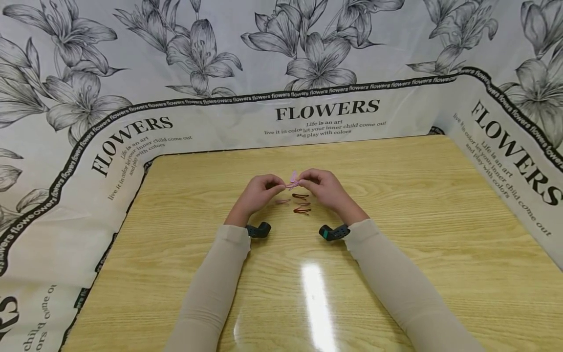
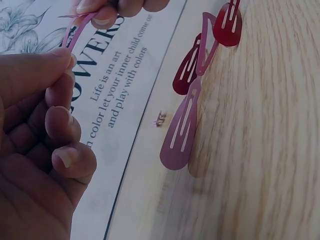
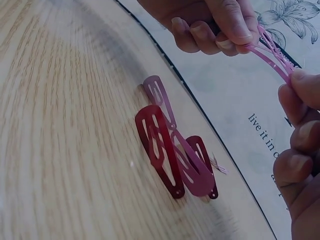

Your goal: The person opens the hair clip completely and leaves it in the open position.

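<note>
A pink snap hair clip (image 1: 292,185) is stretched between both hands above the table. My left hand (image 1: 262,190) pinches one end with thumb and forefinger, its other fingers loosely curled. The other end is pinched by my right hand (image 1: 324,188). In the right wrist view the pink clip (image 3: 272,57) appears sprung apart into two strips. Below lie a mauve clip (image 2: 179,132), a second pinkish clip (image 2: 206,42) and two dark red clips (image 3: 160,152) (image 3: 202,162). A small lilac shape (image 1: 293,176) shows just beyond the fingers; whether it belongs to the held clip I cannot tell.
The clips lie on a glossy wood-grain table (image 1: 176,274) with a bright reflection near its front. A white flower-printed cloth (image 1: 220,124) stands around the back and sides. Black wrist cameras (image 1: 258,230) are strapped at both sleeves.
</note>
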Action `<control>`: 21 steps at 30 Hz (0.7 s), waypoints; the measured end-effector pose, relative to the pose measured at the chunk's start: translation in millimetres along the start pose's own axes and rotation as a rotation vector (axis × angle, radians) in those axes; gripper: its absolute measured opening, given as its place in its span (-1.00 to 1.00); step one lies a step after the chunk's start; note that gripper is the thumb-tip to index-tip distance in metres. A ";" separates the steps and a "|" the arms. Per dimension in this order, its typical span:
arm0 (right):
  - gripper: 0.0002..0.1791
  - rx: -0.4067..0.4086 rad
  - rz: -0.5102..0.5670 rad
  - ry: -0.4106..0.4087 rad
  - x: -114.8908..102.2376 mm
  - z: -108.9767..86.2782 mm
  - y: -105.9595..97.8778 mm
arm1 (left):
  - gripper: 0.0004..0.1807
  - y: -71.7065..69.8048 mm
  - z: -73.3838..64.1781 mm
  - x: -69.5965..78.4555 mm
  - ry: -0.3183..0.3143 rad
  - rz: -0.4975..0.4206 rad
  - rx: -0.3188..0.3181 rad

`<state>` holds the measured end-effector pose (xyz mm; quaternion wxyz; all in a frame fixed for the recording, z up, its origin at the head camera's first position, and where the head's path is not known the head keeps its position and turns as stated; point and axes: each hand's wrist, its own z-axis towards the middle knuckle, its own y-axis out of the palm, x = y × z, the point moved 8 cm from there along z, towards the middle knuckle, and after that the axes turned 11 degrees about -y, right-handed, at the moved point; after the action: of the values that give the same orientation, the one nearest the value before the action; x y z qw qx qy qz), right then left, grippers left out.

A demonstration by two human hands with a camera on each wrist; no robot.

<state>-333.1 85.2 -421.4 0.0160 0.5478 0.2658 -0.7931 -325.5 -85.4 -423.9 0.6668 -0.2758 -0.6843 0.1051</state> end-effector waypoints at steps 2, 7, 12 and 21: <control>-0.74 -0.001 -0.019 0.010 -3.5 -2.8 -3.4 | -0.78 3.1 0.4 4.0 0.006 0.027 -0.010; -0.73 -0.009 -0.077 0.005 -3.8 -8.8 -12.8 | -0.78 10.5 2.4 13.0 0.027 0.098 -0.042; -0.78 -0.021 -0.170 -0.017 0.0 -12.7 -21.9 | -0.81 19.6 6.3 22.0 0.053 0.180 -0.071; -0.83 -0.047 -0.274 0.004 6.7 -21.5 -34.1 | -0.82 37.6 19.3 32.0 0.064 0.336 -0.070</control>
<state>-328.1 125.6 -419.0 -0.0801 0.5074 0.3566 -0.7804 -334.0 -33.5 -417.5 0.6515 -0.4126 -0.6100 0.1825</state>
